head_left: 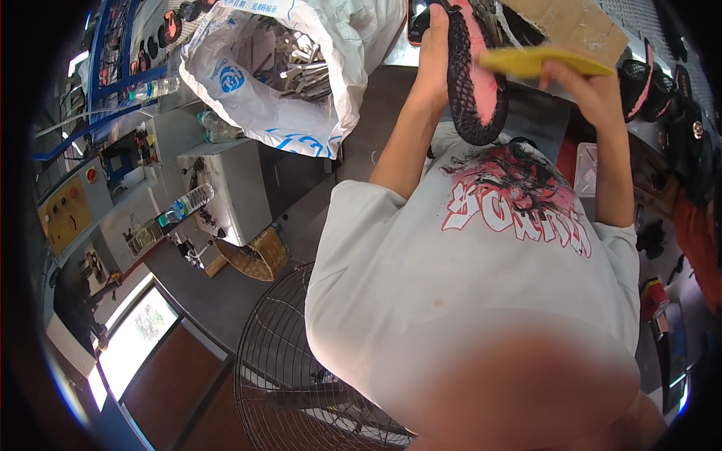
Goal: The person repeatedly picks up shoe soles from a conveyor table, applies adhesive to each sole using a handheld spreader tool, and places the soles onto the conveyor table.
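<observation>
My left hand [435, 56] is closed around a shoe [460, 83] with a black woven upper; a long pink area [492, 98] on it faces up. The shoe's far end runs out at the top edge of the picture. My right hand [583, 90] grips a flat, long yellow tool [541, 62], slightly blurred, whose kind I cannot make out. Its left tip lies over the pink area, but I cannot tell whether it touches.
A big white plastic bag [342, 83] of thin scrap strips stands left of my left arm. More black-and-pink shoes [645, 90] sit at the right, near a brown cardboard piece [575, 30]. Lower left are a wire fan guard [301, 361] and a plastic bottle [194, 199].
</observation>
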Demonstrator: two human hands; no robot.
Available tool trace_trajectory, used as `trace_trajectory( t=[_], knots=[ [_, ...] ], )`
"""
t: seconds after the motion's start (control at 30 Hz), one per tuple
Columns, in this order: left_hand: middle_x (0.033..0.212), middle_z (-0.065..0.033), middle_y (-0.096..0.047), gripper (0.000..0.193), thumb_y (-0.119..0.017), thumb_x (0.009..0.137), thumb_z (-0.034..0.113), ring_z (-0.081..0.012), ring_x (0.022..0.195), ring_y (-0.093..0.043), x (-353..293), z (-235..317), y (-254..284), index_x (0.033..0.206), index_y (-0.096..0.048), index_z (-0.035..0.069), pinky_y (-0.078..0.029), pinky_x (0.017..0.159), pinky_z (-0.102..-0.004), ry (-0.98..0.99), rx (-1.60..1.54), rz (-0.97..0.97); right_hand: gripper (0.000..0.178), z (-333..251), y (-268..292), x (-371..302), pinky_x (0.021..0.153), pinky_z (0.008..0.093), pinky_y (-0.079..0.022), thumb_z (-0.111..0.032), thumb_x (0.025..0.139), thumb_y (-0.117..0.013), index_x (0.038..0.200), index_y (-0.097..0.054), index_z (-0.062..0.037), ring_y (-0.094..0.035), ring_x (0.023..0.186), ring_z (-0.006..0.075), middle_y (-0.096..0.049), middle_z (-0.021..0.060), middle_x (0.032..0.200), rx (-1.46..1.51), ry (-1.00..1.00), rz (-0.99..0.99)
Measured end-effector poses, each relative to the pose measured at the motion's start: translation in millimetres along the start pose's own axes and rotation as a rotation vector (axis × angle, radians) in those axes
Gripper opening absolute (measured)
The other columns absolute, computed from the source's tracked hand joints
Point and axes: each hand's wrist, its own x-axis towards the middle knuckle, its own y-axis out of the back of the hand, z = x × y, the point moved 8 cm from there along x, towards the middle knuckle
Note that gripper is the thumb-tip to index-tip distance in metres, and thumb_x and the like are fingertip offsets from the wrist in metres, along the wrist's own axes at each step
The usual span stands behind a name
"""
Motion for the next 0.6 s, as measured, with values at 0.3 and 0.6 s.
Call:
trace_trajectory(
  t=[0.3,0.6],
  knots=[
    [0.080,-0.0010,-0.061,0.074,-0.029,0.089,0.068,-0.0082,0.070,-0.058,-1,-18,-10,0.100,-0.061,0.002,-0.047,0.062,-0.0212,-0.020,-0.090,-0.277,0.020,4,6,4,0.064,0.0283,-0.051,-0.004,0.083,-0.064,0.102,-0.063,0.0034,-0.062,0.071,0.0151,-0.066,0.0079,0.086,-0.103,0.005,0.052],
    [0.082,-0.0065,-0.063,0.069,-0.026,0.092,0.064,-0.0163,0.069,-0.062,28,-31,60,0.101,-0.057,0.003,-0.052,0.062,-0.0289,-0.147,-0.400,-0.206,0.023,-39,-62,-28,0.067,0.0360,-0.050,0.000,0.078,-0.059,0.101,-0.059,-0.0031,-0.060,0.074,0.0294,-0.061,0.0110,0.096,-0.308,0.387,-0.220]
  ],
)
